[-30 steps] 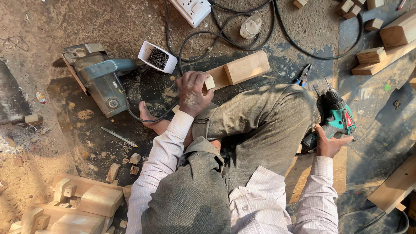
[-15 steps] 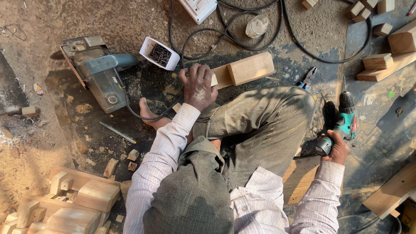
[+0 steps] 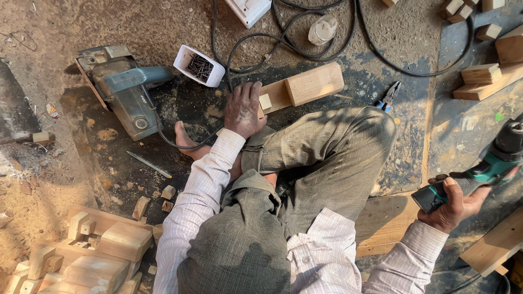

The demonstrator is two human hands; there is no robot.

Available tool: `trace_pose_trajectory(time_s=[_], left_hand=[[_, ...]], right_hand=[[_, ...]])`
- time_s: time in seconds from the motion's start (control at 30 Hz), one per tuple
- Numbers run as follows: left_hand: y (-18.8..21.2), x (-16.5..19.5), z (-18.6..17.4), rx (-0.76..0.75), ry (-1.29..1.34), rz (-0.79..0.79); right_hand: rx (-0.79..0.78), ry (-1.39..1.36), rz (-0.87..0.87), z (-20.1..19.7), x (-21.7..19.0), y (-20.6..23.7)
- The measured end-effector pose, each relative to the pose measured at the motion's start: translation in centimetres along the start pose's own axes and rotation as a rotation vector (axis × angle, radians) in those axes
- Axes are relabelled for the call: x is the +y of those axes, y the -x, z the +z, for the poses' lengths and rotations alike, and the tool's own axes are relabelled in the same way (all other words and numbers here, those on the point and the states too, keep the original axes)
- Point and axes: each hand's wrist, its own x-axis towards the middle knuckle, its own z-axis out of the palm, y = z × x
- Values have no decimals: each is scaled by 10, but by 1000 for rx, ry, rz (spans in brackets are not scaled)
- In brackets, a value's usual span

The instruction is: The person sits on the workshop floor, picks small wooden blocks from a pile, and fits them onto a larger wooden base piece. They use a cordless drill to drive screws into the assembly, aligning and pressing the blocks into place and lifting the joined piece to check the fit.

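Note:
I sit on the ground with my knees bent. My left hand (image 3: 243, 109) presses down on a wooden workpiece (image 3: 302, 87), a flat strip with a thicker block across it. My right hand (image 3: 454, 203) grips the handle of a green and black cordless drill (image 3: 479, 170), lifted off the ground at the right edge, well away from the workpiece. A small wooden cube (image 3: 265, 102) rests by my left fingers.
A grey-blue circular saw (image 3: 121, 90) lies at left, beside a white tub of nails (image 3: 199, 66). Black cables (image 3: 305, 49) loop behind the workpiece. Pliers (image 3: 388, 98), a pencil (image 3: 149, 164), wood blocks (image 3: 480, 73) at right and stacked pieces (image 3: 92, 250) at lower left.
My right hand has closed on the drill and lifted it up and out to the right. My left hand has stayed on the workpiece.

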Motion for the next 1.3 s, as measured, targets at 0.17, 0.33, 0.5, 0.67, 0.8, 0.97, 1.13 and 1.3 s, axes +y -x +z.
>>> trace_pose_trajectory(time_s=[0.17,0.33,0.5,0.67,0.8,0.97,1.13,1.3], left_hand=[[2,1,6,-3,35,-69],[8,8,3,-35,0,-125],[-6,15,-11,-10,92,-18],[-61,38,-1,105,-654,571],[-96,47,5,-36,-1001,913],[-116,47,7,-194,-1175,1217],[-122,47,3,-138,-1226,1354],[-124,53,4,-44,-1186,1358]], right_hand=[[-40,14,-169,15,-20,7],[-68,-306,-69,10,-23,14],[-297,-621,95,28,-25,17],[-432,-972,251,59,-33,26],[-487,-1046,304,69,-45,35],[-513,-1012,316,72,-46,40],[-510,-1024,355,64,-32,42],[-450,-941,355,48,-16,47]])
